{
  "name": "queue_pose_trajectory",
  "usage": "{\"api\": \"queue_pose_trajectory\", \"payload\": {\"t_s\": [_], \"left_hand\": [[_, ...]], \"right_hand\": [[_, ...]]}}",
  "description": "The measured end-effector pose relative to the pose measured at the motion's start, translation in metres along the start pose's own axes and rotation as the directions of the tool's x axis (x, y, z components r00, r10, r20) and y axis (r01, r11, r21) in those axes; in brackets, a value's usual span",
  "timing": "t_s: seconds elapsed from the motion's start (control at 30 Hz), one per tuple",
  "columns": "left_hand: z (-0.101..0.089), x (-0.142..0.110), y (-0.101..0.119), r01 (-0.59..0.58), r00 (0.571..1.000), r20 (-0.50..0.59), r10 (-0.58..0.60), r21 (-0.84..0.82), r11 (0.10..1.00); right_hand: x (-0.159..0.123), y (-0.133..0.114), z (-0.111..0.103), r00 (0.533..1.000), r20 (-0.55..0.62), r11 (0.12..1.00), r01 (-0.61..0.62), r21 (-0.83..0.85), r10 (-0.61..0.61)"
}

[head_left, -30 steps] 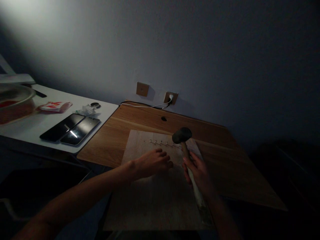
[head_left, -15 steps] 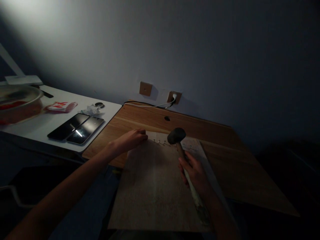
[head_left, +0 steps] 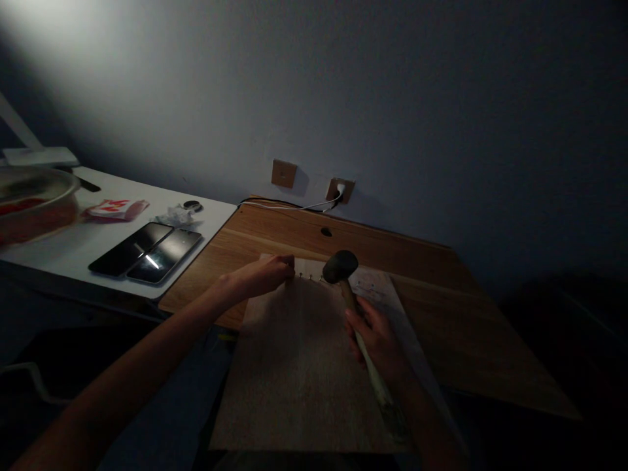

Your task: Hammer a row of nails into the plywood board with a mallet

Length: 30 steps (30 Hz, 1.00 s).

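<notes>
A grey wall [head_left: 392, 111] fills the upper part of the frame, above a wood-grained desk [head_left: 436, 307] that runs from the centre to the lower right. At the left, a white table [head_left: 53, 256] adjoins it. The pale board [head_left: 304, 379] lies at lower centre, its far part over the desk. A clear bowl [head_left: 39, 212] with something red inside stands at the left edge. The mallet [head_left: 340, 266] slants across the board's right side, its dark head above the nail row, its handle gripped in the right hand [head_left: 375, 337]. The left hand [head_left: 275, 273] is at the board's upper left corner, fingers curled together; whether they pinch anything I cannot tell. Two phones [head_left: 131, 249] [head_left: 165, 256] lie side by side on the white table, below a red-and-white packet [head_left: 115, 209] and crumpled clear plastic [head_left: 176, 216]. Two socket plates [head_left: 284, 173] [head_left: 346, 190] sit at upper centre, the right one holding a white plug [head_left: 340, 188]. Smallest are the nails [head_left: 310, 277], upright in a row between left hand and mallet head.
</notes>
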<state>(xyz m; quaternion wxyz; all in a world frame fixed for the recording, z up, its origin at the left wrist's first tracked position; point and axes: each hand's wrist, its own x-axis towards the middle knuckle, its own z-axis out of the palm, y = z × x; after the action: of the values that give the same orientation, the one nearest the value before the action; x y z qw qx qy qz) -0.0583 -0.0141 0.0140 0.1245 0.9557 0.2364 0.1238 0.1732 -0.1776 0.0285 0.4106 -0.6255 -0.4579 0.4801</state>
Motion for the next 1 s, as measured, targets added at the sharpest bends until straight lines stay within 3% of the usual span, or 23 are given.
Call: {"api": "queue_pose_trajectory", "payload": {"t_s": [0.1,0.23,0.33,0.47,0.67,1.0], "left_hand": [[0.007,0.002,-0.005,0.014,0.998,-0.063,-0.023,-0.14,0.99],[0.02,-0.001,-0.017,0.142,0.972,-0.135,-0.192,-0.312,0.939],[0.026,-0.005,-0.023,0.143,0.96,-0.17,-0.221,-0.381,0.913],[0.026,-0.008,-0.022,0.093,0.957,-0.221,-0.188,-0.381,0.92],[0.028,-0.007,-0.02,0.161,0.938,-0.21,-0.276,-0.441,0.883],[0.034,-0.007,-0.026,0.166,0.927,-0.245,-0.283,-0.41,0.897]], "right_hand": [[0.002,0.0,0.005,0.999,0.04,1.0,0.023,-0.002,-0.023],[0.006,-0.003,0.013,0.993,0.103,0.998,0.057,-0.017,-0.055],[0.011,-0.005,0.021,0.988,0.13,0.995,0.089,-0.041,-0.083],[0.018,-0.01,0.032,0.978,0.191,0.995,0.088,-0.042,-0.079],[0.026,-0.011,0.045,0.972,0.221,0.992,0.103,-0.077,-0.084],[0.027,-0.01,0.048,0.975,0.217,0.985,0.08,-0.153,-0.046]]}}
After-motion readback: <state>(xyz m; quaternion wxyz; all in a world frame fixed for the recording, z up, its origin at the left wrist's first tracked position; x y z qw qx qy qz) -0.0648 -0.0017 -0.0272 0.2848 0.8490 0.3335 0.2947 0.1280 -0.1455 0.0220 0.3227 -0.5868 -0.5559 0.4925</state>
